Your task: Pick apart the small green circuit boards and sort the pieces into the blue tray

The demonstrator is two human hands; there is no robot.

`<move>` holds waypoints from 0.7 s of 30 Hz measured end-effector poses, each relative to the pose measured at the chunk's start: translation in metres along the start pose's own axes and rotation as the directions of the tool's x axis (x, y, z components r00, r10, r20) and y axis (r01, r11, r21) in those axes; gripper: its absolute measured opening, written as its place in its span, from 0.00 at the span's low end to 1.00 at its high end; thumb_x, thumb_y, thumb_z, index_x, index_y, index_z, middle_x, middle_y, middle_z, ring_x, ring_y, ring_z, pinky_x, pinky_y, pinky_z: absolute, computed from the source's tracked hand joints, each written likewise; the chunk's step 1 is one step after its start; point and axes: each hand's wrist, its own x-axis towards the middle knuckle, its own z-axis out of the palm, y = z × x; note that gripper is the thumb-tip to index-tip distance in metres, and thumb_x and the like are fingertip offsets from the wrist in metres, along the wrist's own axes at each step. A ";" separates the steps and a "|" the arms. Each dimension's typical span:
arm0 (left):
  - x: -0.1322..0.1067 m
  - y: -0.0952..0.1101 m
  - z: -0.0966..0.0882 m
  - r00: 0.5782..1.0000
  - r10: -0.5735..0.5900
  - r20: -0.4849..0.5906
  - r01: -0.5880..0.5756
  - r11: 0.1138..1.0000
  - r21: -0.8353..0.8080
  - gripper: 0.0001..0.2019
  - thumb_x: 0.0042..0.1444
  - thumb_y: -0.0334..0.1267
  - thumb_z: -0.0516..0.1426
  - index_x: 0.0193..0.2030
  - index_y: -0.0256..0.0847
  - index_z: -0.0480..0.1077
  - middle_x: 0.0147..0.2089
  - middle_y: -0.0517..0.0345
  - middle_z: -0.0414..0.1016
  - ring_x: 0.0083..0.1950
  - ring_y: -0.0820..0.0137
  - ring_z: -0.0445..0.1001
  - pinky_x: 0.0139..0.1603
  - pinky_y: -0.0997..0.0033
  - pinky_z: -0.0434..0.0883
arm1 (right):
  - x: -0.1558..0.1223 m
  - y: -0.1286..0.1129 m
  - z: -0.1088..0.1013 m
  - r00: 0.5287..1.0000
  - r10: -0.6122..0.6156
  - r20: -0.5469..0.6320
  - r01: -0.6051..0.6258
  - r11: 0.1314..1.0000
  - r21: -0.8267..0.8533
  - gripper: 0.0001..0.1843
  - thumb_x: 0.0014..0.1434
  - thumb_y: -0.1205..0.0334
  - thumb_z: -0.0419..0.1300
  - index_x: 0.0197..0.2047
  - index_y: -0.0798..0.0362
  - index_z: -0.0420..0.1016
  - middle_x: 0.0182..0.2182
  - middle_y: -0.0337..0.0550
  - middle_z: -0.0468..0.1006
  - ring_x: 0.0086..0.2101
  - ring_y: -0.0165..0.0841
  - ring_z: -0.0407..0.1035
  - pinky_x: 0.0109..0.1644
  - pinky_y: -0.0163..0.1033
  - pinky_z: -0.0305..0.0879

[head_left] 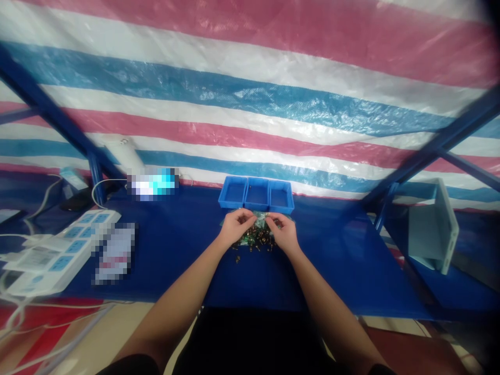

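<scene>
My left hand and my right hand face each other over the blue table, fingers closed in a pinch. Between them they hold a crinkled clear plastic bag by its edges. Under and just in front of the bag lies a pile of small brass-coloured screws, some with a greenish sheen. A few pieces have strayed toward me from the pile. Right behind the hands stand three joined blue trays. The fingertips and part of the bag are too small to make out clearly.
A white power strip with plugs and cables lies at the left, beside a blurred-out packet. Another blurred, lit object is at the back left. A tablet-like device stands at the right. Blue frame bars and striped sheeting rise behind.
</scene>
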 end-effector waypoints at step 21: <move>-0.002 0.004 -0.003 0.996 0.030 0.084 -0.029 0.999 -0.018 0.13 0.62 0.46 0.55 0.42 0.38 0.73 0.31 0.56 0.78 0.28 0.71 0.74 0.32 0.71 0.70 | -0.002 -0.007 -0.002 0.999 -0.041 0.011 0.041 0.999 0.016 0.14 0.59 0.53 0.59 0.41 0.51 0.81 0.32 0.43 0.81 0.32 0.36 0.73 0.40 0.43 0.72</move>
